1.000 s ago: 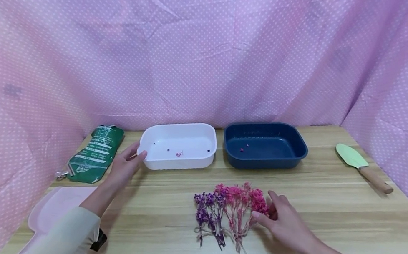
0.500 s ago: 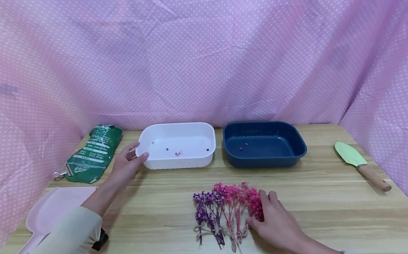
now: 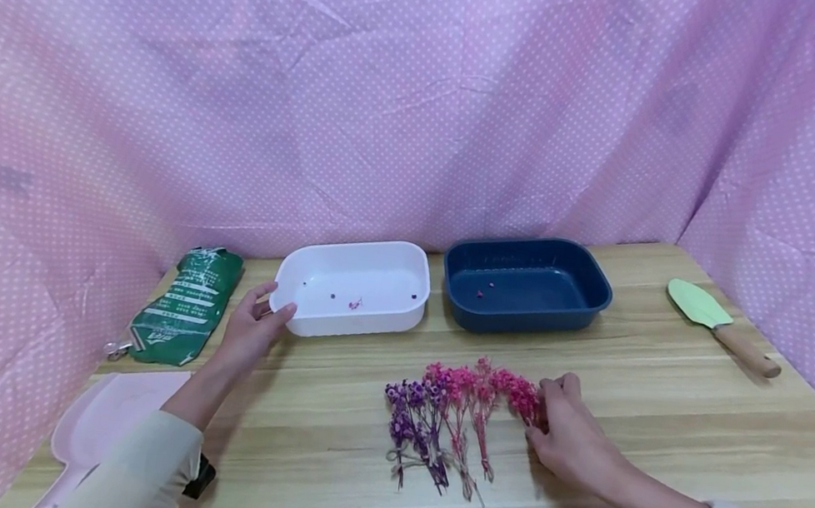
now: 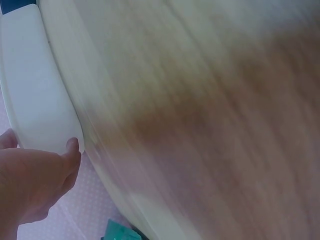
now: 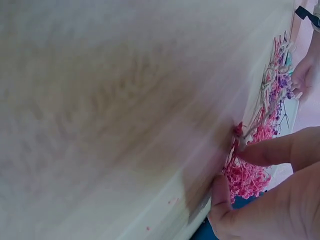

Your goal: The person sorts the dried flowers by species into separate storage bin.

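Observation:
My left hand (image 3: 253, 329) grips the left end of a white rectangular planter (image 3: 358, 322), thumb at the front and fingers behind; the left wrist view shows this hand (image 4: 40, 175) spanning the planter's end (image 4: 37, 80). My right hand (image 3: 576, 432) pinches a small bunch of pink dried flowers (image 3: 521, 394) between thumb and fingers, its stems mostly hidden in the head view. In the right wrist view the held bunch (image 5: 245, 182) shows by the fingertips. Left of it lie other pink dried flower bunches (image 3: 464, 382) and purple ones (image 3: 408, 409), tied with twine.
A dark blue planter (image 3: 528, 318) stands right of the white one, petals in both. A green trowel (image 3: 703, 309) with a wooden handle lies far right. A green bag (image 3: 190, 309) and a pink scoop (image 3: 105, 421) are at the left, before a pink dotted curtain (image 3: 424, 105).
My right hand first moved left onto the pink flowers, then back right with one bunch, separating it from the others. My left hand stays on the white planter.

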Demonstrator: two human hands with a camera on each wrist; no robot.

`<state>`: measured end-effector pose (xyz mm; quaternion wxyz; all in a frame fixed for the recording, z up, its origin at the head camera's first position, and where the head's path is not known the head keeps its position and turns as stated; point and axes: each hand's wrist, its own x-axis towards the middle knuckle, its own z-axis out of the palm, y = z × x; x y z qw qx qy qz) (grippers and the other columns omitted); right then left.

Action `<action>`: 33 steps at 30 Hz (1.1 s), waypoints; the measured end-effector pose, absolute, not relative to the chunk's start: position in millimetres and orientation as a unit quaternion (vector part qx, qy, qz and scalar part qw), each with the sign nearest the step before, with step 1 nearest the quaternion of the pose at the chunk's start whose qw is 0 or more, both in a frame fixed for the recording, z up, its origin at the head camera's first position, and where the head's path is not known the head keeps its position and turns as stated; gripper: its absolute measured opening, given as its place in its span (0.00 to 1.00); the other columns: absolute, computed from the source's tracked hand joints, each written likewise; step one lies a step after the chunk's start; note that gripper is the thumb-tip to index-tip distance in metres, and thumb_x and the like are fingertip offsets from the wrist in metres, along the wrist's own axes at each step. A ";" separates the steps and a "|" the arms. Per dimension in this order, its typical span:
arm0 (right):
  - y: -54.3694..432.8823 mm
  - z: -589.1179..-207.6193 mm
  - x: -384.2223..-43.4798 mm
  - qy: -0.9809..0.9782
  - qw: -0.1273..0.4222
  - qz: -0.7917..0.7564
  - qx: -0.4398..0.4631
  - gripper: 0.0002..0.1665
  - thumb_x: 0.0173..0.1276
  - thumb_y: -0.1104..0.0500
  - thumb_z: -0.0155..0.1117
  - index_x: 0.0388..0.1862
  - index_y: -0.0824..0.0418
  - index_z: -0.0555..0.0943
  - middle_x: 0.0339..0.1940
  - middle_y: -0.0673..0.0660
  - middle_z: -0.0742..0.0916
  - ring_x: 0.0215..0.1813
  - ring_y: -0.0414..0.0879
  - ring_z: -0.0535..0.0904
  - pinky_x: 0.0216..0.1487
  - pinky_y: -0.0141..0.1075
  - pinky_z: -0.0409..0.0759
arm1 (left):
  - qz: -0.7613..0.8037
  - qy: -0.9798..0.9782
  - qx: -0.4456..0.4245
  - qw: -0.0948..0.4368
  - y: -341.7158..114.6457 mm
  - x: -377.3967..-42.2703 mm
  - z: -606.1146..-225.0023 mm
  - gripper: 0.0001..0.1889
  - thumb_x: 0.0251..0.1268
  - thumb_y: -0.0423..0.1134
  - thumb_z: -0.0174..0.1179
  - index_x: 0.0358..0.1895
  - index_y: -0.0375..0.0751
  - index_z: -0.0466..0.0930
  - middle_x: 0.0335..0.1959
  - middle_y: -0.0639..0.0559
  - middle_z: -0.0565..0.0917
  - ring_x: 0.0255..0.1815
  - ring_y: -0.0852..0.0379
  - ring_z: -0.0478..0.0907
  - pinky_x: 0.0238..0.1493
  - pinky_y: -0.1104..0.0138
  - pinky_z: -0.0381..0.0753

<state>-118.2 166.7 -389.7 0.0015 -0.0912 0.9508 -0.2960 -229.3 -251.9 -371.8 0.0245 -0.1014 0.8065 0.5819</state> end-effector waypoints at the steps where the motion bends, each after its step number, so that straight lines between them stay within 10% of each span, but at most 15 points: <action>1: 167.3 -389.6 -118.5 0.953 0.004 -0.287 -0.095 0.23 0.56 0.67 0.68 0.47 0.78 0.73 0.39 0.62 0.70 0.32 0.45 0.69 0.26 0.31 0.73 | 0.583 0.806 -0.101 0.024 -252.1 -229.7 -372.1 0.38 0.70 0.49 0.56 0.77 0.50 0.46 0.74 0.38 0.56 0.71 0.45 0.59 0.69 0.55 0.65; 16: 191.3 -375.2 -133.4 0.906 0.106 -0.400 -0.093 0.28 0.58 0.70 0.66 0.59 0.76 0.74 0.27 0.54 0.80 0.25 0.44 0.75 0.21 0.34 0.77 | 0.579 0.807 -0.110 0.033 -252.6 -230.0 -371.7 0.37 0.71 0.46 0.55 0.77 0.50 0.46 0.74 0.37 0.56 0.71 0.45 0.59 0.68 0.55 0.66; 33: 187.5 -354.2 -148.7 0.753 0.212 -0.619 -0.068 0.39 0.64 0.61 0.67 0.70 0.72 0.63 0.35 0.59 0.80 0.31 0.48 0.80 0.34 0.39 0.84 | 0.582 0.806 -0.102 0.033 -253.6 -231.2 -372.5 0.37 0.72 0.46 0.54 0.77 0.51 0.45 0.73 0.37 0.56 0.71 0.46 0.59 0.69 0.55 0.66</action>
